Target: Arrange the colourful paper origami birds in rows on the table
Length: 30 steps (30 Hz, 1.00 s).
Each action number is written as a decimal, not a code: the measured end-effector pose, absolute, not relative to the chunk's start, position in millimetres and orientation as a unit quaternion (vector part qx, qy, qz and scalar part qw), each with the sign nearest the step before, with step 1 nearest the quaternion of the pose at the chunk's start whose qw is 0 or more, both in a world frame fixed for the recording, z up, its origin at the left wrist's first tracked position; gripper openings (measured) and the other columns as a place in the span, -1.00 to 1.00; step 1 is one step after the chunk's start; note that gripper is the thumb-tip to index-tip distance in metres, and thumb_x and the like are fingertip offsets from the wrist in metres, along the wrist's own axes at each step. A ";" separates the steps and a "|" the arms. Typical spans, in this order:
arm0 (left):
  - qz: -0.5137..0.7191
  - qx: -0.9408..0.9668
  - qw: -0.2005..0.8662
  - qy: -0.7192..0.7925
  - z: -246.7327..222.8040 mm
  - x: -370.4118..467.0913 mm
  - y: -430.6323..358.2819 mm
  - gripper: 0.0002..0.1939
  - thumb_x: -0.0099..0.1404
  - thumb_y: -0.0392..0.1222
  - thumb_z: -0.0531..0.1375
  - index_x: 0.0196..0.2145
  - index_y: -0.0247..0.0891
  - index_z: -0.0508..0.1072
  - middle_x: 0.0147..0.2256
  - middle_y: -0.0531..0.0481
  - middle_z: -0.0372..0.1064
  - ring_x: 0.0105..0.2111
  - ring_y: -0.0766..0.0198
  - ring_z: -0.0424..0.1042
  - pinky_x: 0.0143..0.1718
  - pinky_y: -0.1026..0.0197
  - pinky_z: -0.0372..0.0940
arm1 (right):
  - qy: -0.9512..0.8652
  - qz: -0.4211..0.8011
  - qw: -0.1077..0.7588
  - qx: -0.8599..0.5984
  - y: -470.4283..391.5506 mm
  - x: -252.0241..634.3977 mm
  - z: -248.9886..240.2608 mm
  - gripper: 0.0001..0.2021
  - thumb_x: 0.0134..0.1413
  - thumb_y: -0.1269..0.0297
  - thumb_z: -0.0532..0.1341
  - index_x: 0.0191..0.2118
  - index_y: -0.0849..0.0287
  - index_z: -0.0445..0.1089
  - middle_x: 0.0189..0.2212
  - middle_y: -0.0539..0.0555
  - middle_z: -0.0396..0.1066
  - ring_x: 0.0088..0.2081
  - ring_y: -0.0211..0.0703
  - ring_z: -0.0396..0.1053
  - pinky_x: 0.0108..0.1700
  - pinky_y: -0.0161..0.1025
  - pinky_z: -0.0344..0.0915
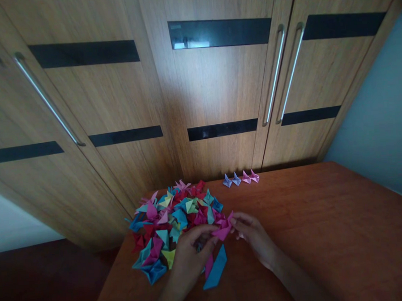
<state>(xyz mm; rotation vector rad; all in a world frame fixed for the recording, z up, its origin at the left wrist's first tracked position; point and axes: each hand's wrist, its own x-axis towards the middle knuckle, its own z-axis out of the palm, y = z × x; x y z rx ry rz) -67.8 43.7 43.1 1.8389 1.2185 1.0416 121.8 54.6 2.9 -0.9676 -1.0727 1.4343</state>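
Note:
A magenta origami piece (222, 231) is held between both hands above the table, at the right side of a colourful heap. My left hand (192, 251) pinches its left side between thumb and fingers. On its right side, the closed fingers of my right hand (252, 231) grip a pointed corner. The heap of folded paper pieces (179, 216), in blue, red, pink, green and yellow, lies behind and left of my left hand, which hides part of it. Below the held piece, a flat blue folded strip (215, 270) rests on the table, partly over a magenta one (208, 266).
Two lilac folded pieces (232, 180) and two pink ones (250, 177) stand in a row at the table's back edge. The reddish-brown wooden table (328, 233) reaches up to a wooden wardrobe (214, 86) with metal handles. A pale wall (379, 112) is at right.

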 end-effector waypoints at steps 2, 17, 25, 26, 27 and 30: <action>0.400 0.706 0.345 0.472 41.4 -67.7 44.4 -0.81 0.17 -0.24 0.19 -0.25 -0.21 0.54 -0.47 0.05 0.47 -0.48 0.32 0.41 -0.43 0.34 0.30 | -0.433 0.619 0.526 -0.392 53.9 120.8 3.9 -0.70 -0.01 -0.01 0.25 -0.37 0.15 0.44 -0.48 0.00 0.36 -0.43 -0.27 0.27 -0.40 -0.35 0.16; 0.383 0.771 0.271 0.431 47.2 -56.9 40.5 -0.87 0.17 -0.27 0.20 -0.35 -0.17 0.55 -0.42 0.03 0.53 -0.44 0.29 0.48 -0.36 0.31 0.35 | -0.342 0.693 0.540 -0.333 56.6 121.4 2.8 -0.73 -0.03 0.03 0.26 -0.45 0.16 0.34 -0.52 -0.01 0.34 -0.47 -0.28 0.28 -0.37 -0.33 0.23; 0.359 0.806 0.234 0.409 63.4 -44.2 73.9 -0.84 0.25 -0.27 0.17 -0.27 -0.15 0.55 -0.36 0.05 0.54 -0.36 0.30 0.48 -0.25 0.30 0.33 | -0.365 0.604 0.559 -0.435 66.8 137.1 -1.9 -0.79 -0.06 0.13 0.23 -0.37 0.17 0.40 -0.44 0.02 0.40 -0.47 -0.29 0.28 -0.45 -0.37 0.15; 0.359 0.810 0.229 0.403 64.7 -40.3 80.9 -0.84 0.25 -0.26 0.17 -0.27 -0.15 0.54 -0.35 0.05 0.53 -0.34 0.30 0.48 -0.25 0.30 0.32 | -0.379 0.580 0.558 -0.457 68.7 139.3 -3.4 -0.79 -0.06 0.12 0.22 -0.37 0.17 0.40 -0.44 0.02 0.40 -0.47 -0.30 0.28 -0.46 -0.37 0.13; 0.359 0.814 0.222 0.399 65.6 -35.8 87.9 -0.85 0.26 -0.26 0.17 -0.27 -0.16 0.54 -0.35 0.04 0.53 -0.34 0.30 0.47 -0.26 0.30 0.31 | -0.394 0.556 0.556 -0.475 70.6 141.2 -4.9 -0.78 -0.06 0.11 0.21 -0.37 0.17 0.40 -0.44 0.02 0.40 -0.49 -0.30 0.27 -0.48 -0.37 0.12; 0.356 0.825 0.196 0.394 65.9 -19.8 107.2 -0.86 0.24 -0.28 0.18 -0.28 -0.19 0.54 -0.36 0.03 0.52 -0.37 0.30 0.45 -0.30 0.31 0.29 | -0.429 0.498 0.552 -0.513 76.0 145.5 -9.2 -0.76 -0.03 0.09 0.17 -0.33 0.16 0.38 -0.47 0.01 0.39 -0.52 -0.28 0.27 -0.51 -0.36 0.12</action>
